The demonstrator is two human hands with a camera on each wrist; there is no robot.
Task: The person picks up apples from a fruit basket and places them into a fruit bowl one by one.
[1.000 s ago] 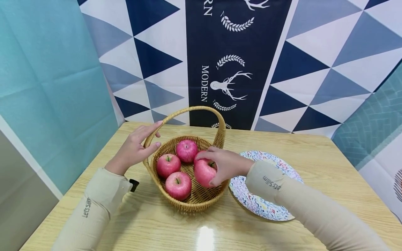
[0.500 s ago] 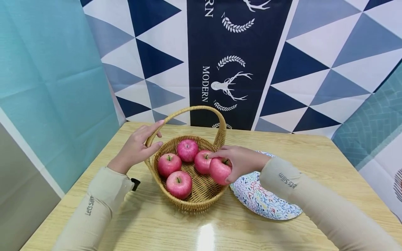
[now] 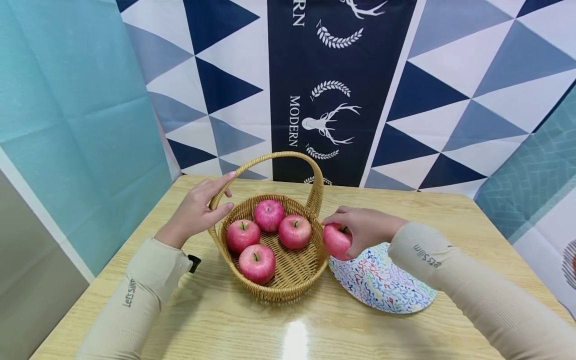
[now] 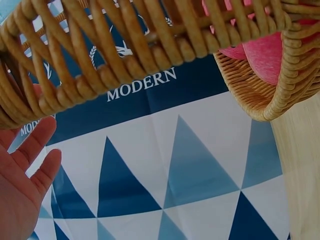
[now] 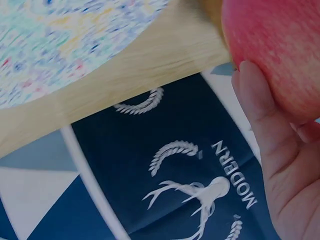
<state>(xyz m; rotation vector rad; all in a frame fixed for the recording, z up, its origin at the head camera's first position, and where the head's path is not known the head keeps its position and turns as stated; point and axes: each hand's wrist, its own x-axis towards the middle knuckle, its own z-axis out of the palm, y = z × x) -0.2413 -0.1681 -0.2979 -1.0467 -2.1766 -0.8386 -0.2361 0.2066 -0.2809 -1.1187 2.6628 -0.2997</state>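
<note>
Gripping a red apple (image 3: 336,241), your right hand (image 3: 366,227) has carried it out over the wicker basket's rim (image 3: 321,260) toward the patterned plate (image 3: 382,285). Your left hand (image 3: 195,210) still pinches the handle (image 3: 270,159); four apples (image 3: 294,231) remain inside, so the plate's next.

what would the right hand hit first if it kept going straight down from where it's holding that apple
Most likely the patterned plate. The right hand holds the apple just past the basket rim, over the plate's near edge. Depth is unclear, so the basket rim may get brushed.
</note>
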